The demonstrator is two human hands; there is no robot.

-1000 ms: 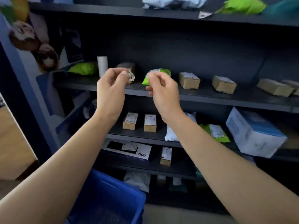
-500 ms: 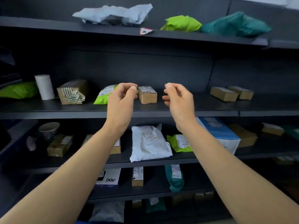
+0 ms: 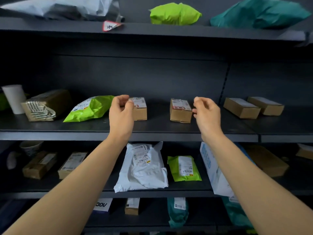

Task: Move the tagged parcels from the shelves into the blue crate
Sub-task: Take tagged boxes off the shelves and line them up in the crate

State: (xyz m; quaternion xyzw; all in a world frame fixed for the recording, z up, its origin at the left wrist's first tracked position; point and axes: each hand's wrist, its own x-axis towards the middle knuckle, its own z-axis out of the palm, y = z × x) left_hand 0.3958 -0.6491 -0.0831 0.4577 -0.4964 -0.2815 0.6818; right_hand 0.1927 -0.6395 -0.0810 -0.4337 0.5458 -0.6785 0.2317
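Two small cardboard boxes with red-edged tags stand on the middle shelf (image 3: 152,133). My left hand (image 3: 121,112) hovers in front of the left box (image 3: 140,109), fingers curled and holding nothing. My right hand (image 3: 206,114) is just right of the right box (image 3: 180,111), fingers loosely curled and empty, close to its side. A green mailer (image 3: 91,108) lies left of my left hand. The blue crate is out of view.
A taped brown parcel (image 3: 45,105) and a white roll (image 3: 15,99) sit at the far left, two plain boxes (image 3: 252,107) at the right. The top shelf holds grey, green and teal bags. The lower shelf holds a white mailer (image 3: 144,167), a green mailer (image 3: 184,167) and several boxes.
The view has swung right and up, away from the blue crate, along the shelves. Both hands have moved apart and now frame the two tagged boxes.
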